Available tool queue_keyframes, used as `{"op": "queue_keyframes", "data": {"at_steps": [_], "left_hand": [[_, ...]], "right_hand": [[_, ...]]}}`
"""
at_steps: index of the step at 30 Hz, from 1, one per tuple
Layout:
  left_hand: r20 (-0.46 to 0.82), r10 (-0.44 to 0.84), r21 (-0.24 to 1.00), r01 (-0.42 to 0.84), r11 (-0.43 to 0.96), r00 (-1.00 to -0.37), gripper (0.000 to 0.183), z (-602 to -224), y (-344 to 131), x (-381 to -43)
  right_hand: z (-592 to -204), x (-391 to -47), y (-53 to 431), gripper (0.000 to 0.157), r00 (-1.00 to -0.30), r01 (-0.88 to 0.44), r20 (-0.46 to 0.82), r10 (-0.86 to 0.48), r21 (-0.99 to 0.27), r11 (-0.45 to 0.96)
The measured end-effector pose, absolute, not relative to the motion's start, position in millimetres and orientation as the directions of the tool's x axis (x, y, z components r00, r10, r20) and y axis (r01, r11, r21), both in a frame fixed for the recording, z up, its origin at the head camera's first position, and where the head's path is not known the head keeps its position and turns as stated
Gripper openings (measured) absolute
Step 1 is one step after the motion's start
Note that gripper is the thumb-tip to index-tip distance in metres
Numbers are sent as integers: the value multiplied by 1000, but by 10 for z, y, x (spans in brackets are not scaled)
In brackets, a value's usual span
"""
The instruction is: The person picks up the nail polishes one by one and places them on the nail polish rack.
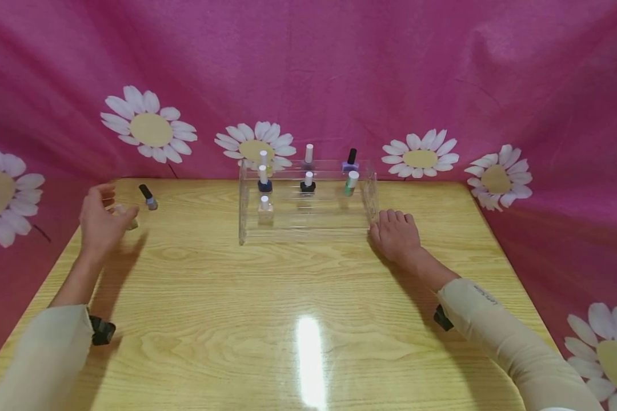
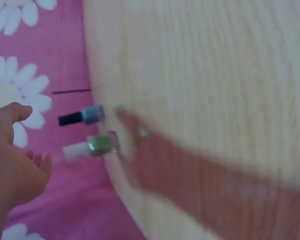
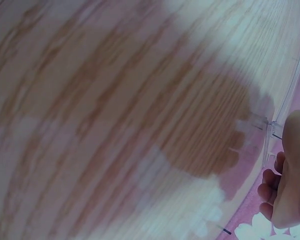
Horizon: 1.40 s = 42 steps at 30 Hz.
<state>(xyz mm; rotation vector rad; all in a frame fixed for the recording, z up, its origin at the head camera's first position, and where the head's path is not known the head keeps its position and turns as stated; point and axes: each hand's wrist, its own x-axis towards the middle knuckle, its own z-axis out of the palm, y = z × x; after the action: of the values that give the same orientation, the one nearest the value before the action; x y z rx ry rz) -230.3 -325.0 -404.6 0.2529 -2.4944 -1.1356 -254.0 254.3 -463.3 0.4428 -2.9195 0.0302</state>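
Note:
At the table's far left, my left hand (image 1: 103,220) reaches over a white-capped nail polish bottle (image 1: 132,225), which it partly hides in the head view. In the left wrist view this bottle has green polish (image 2: 100,145), and the thumb and fingers of the hand (image 2: 20,160) stand apart beside its cap. Just past it is a black-capped bottle (image 1: 151,201) of greyish-blue polish. My right hand (image 1: 398,235) rests at the front right corner of a clear stepped rack (image 1: 308,233), thumb side against it, fingers (image 3: 269,187) loosely bent.
Several polish bottles stand on the rack's tiers, among them a dark blue one (image 1: 264,186), a black one (image 1: 307,186), a green one (image 1: 351,185) and a pale one (image 1: 265,212). A pink flowered cloth (image 1: 329,68) hangs behind the wooden table (image 1: 226,319).

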Motion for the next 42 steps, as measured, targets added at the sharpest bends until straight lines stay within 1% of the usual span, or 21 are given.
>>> {"op": "queue_keyframes", "data": {"at_steps": [4,11,17,21,26,35,39,42], "left_hand": [[185,-377,767,-107,633,-908,66,-4172,-3330,-2354],[126,-461,769,-207,605,-879,65,-4275,-3317,-2428],[62,-475,770,-260,582,-878,62,-4331,-3334,-2489],[57,-479,728,-292,620,-876,56,-4379,-3380,-2496],[93,-474,689,-288,666,-875,49,-4406,-3420,-2493],[34,-492,734,-312,603,-870,56,-4407,-3375,-2494],[38,-453,806,-241,541,-891,58,-4372,-3285,-2532],[63,-383,846,-155,510,-921,57,-4317,-3165,-2548]], "right_hand": [[-4644,-2533,2548,35,-936,-296,196,-293,13,955],[-4646,-2522,2535,35,-937,-296,190,-293,14,955],[-4642,-2519,2529,36,-939,-295,183,-293,17,955],[-4653,-2523,2522,35,-936,-302,185,-298,9,953],[-4674,-2533,2514,35,-937,-299,185,-295,5,954],[-4643,-2560,2531,38,-943,-291,161,-290,17,957],[-4642,-2563,2547,37,-943,-290,165,-289,17,957],[-4651,-2562,2560,37,-942,-287,172,-286,20,958]]}}
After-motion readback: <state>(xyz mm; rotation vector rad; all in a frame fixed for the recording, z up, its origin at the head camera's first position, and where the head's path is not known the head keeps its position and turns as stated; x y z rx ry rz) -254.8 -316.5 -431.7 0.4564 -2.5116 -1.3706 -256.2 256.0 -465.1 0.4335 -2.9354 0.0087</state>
